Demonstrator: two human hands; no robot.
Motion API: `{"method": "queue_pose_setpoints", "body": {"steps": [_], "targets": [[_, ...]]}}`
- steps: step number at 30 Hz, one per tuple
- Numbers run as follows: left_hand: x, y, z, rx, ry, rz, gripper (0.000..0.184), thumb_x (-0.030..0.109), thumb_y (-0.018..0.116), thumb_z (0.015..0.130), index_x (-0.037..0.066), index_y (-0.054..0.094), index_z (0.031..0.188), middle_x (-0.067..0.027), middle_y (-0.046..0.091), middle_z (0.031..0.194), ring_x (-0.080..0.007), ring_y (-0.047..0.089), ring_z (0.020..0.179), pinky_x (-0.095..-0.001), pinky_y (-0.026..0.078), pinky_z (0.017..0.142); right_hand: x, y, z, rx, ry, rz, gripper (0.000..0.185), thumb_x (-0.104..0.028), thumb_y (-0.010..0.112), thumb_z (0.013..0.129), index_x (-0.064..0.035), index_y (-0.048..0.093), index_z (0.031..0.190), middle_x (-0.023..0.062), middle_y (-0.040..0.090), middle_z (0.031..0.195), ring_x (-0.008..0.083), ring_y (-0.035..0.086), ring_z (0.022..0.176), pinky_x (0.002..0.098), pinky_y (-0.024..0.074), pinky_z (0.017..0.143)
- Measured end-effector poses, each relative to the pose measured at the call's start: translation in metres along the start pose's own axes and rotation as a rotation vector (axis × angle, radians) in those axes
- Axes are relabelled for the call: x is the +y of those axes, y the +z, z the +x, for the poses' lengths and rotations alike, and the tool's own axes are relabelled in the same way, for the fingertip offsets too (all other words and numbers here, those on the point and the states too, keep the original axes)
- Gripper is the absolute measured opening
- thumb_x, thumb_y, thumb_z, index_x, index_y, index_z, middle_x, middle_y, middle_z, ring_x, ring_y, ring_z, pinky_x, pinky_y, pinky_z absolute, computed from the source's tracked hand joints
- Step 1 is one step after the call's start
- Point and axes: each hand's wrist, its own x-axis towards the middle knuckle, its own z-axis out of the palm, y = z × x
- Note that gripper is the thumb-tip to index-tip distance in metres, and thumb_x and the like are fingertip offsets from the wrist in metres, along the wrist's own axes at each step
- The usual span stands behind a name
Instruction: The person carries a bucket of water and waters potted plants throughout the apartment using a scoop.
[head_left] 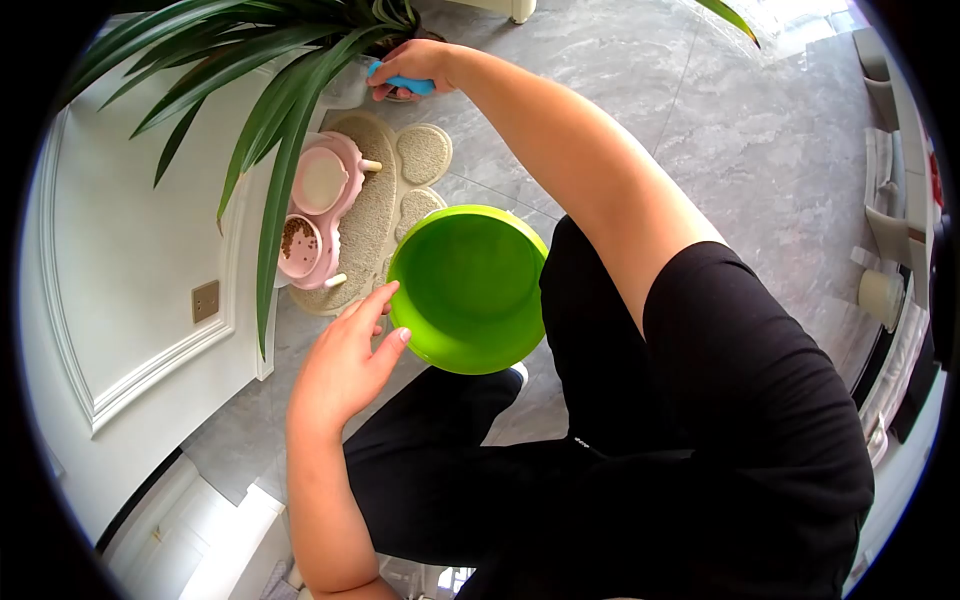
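Note:
My right hand (415, 68) reaches out beside the potted plant, its fingers wrapped round the blue handle (402, 83) of what looks like a clear scoop (347, 86). Leaves partly cover the scoop, so its contents cannot be made out. Nearer to me is a round, bright green basin (470, 290) with nothing visible inside. My left hand (345, 355) is at its left rim, fingers apart, with the fingertips and thumb at the edge; whether they press on it is unclear.
A pink double-bowl pet feeder (338, 235) stands on a beige paw-shaped mat (365, 200); brown kibble (298, 245) lies in one bowl. Long plant leaves (290, 130) hang over the feeder. A white panelled wall (150, 260) runs along the left. Grey tiles (610, 70) cover the floor.

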Motion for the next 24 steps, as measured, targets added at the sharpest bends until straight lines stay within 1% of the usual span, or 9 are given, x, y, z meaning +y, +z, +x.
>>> {"method": "queue_pose_setpoints", "body": {"steps": [1, 3, 5, 8, 11, 16, 18, 21, 24], "targets": [[-0.001, 0.0, 0.0, 0.003, -0.001, -0.001, 0.056, 0.026, 0.064, 0.096, 0.008, 0.051, 0.147, -0.0205, 0.065, 0.13, -0.0351, 0.066, 0.11, -0.0428, 0.052, 0.095, 0.002, 0.001, 0.002, -0.003, -0.016, -0.036, 0.019, -0.019, 0.075, 0.09, -0.0048, 0.073, 0.103, 0.0051, 0.077, 0.093, 0.0084, 0.056, 0.062, 0.0237, 0.0502, 0.056], [-0.004, 0.001, 0.0, 0.019, 0.035, 0.022, 0.056, 0.02, 0.066, 0.095, 0.007, 0.051, 0.148, -0.0203, 0.065, 0.128, -0.0288, 0.07, 0.104, -0.0406, 0.053, 0.093, 0.003, 0.005, 0.002, -0.008, -0.032, -0.075, 0.02, -0.02, 0.076, 0.09, -0.005, 0.073, 0.103, 0.0043, 0.077, 0.093, 0.0084, 0.057, 0.063, 0.0241, 0.0505, 0.057], [-0.002, 0.001, -0.001, 0.028, 0.029, 0.025, 0.056, 0.021, 0.066, 0.095, 0.008, 0.051, 0.148, -0.0201, 0.065, 0.128, -0.0288, 0.07, 0.104, -0.0407, 0.053, 0.094, 0.003, 0.013, -0.002, -0.012, -0.072, -0.176, 0.029, -0.022, 0.077, 0.089, -0.0059, 0.072, 0.112, 0.0038, 0.076, 0.095, 0.0081, 0.058, 0.067, 0.0231, 0.0497, 0.058], [-0.001, 0.001, -0.002, 0.037, 0.027, 0.027, 0.056, 0.021, 0.066, 0.095, 0.008, 0.051, 0.148, -0.0198, 0.065, 0.128, -0.0285, 0.07, 0.104, -0.0408, 0.053, 0.094, 0.004, 0.023, -0.008, -0.062, -0.065, -0.189, 0.03, -0.023, 0.077, 0.089, -0.0049, 0.072, 0.113, 0.0028, 0.077, 0.094, 0.0078, 0.06, 0.073, 0.0226, 0.0501, 0.061], [-0.005, 0.003, -0.002, 0.041, 0.039, 0.037, 0.056, 0.021, 0.065, 0.095, 0.008, 0.051, 0.148, -0.0197, 0.065, 0.128, -0.0277, 0.07, 0.104, -0.041, 0.053, 0.094, 0.008, 0.029, -0.007, -0.098, -0.069, -0.234, 0.031, -0.023, 0.077, 0.089, -0.0044, 0.072, 0.112, 0.0028, 0.077, 0.094, 0.0079, 0.06, 0.074, 0.0223, 0.0502, 0.062], [-0.004, 0.002, -0.003, 0.047, 0.024, 0.026, 0.056, 0.021, 0.065, 0.095, 0.008, 0.05, 0.148, -0.0195, 0.065, 0.129, -0.0267, 0.07, 0.103, -0.041, 0.053, 0.095, 0.005, 0.027, -0.006, -0.077, -0.042, -0.219, 0.031, -0.023, 0.077, 0.089, -0.004, 0.071, 0.112, 0.0032, 0.076, 0.094, 0.0081, 0.059, 0.069, 0.0236, 0.0497, 0.059], [-0.004, 0.002, -0.002, 0.037, 0.026, 0.025, 0.056, 0.021, 0.065, 0.095, 0.008, 0.05, 0.148, -0.0196, 0.065, 0.129, -0.027, 0.07, 0.103, -0.0411, 0.052, 0.095, 0.0, 0.015, -0.005, -0.037, -0.06, -0.146, 0.029, -0.021, 0.076, 0.089, -0.0047, 0.072, 0.112, 0.0042, 0.076, 0.095, 0.0074, 0.056, 0.063, 0.0239, 0.0484, 0.056], [-0.008, 0.003, -0.001, 0.033, 0.046, 0.035, 0.057, 0.021, 0.065, 0.095, 0.007, 0.05, 0.148, -0.0199, 0.065, 0.129, -0.0272, 0.07, 0.103, -0.0414, 0.052, 0.095, -0.006, -0.005, -0.004, -0.076, -0.03, -0.016, 0.026, -0.021, 0.075, 0.09, -0.0059, 0.072, 0.111, 0.0051, 0.076, 0.096, 0.0064, 0.053, 0.059, 0.0235, 0.0474, 0.054], [-0.011, 0.003, -0.001, 0.026, 0.053, 0.041, 0.057, 0.021, 0.065, 0.095, 0.007, 0.05, 0.148, -0.02, 0.064, 0.129, -0.0274, 0.07, 0.103, -0.0415, 0.053, 0.095, -0.008, -0.008, -0.008, -0.037, -0.019, -0.018, 0.026, -0.02, 0.075, 0.09, -0.0067, 0.071, 0.112, 0.0057, 0.076, 0.097, 0.0058, 0.052, 0.056, 0.0225, 0.0471, 0.053]]}}
